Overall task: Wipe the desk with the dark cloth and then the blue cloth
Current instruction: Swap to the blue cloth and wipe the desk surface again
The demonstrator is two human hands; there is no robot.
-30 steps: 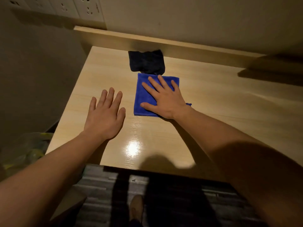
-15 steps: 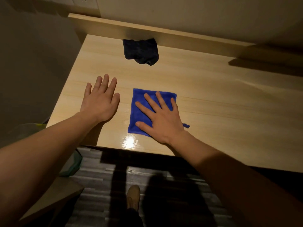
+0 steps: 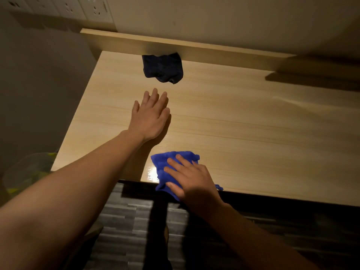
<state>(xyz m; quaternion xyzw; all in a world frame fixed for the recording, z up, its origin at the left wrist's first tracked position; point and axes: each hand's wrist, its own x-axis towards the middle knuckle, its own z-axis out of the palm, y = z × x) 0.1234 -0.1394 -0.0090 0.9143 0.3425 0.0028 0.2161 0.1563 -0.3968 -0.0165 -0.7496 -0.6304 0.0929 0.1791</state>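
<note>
The blue cloth (image 3: 161,164) lies bunched at the front edge of the light wooden desk (image 3: 243,123), one corner hanging over the edge. My right hand (image 3: 191,179) presses down on it with fingers spread and the thumb at the overhanging part. My left hand (image 3: 150,115) rests flat on the desk, fingers together, holding nothing, a hand's length short of the dark cloth (image 3: 163,68). The dark cloth sits crumpled against the raised back ledge.
A wooden ledge (image 3: 194,47) runs along the desk's back under a wall with sockets (image 3: 97,8). A bin with a clear bag (image 3: 25,172) stands left of the desk. Dark striped floor (image 3: 126,221) lies below the front edge.
My right hand dragged the blue cloth from near the dark cloth back to the front edge, where it bunched up. My left hand slid forward and to the right.
</note>
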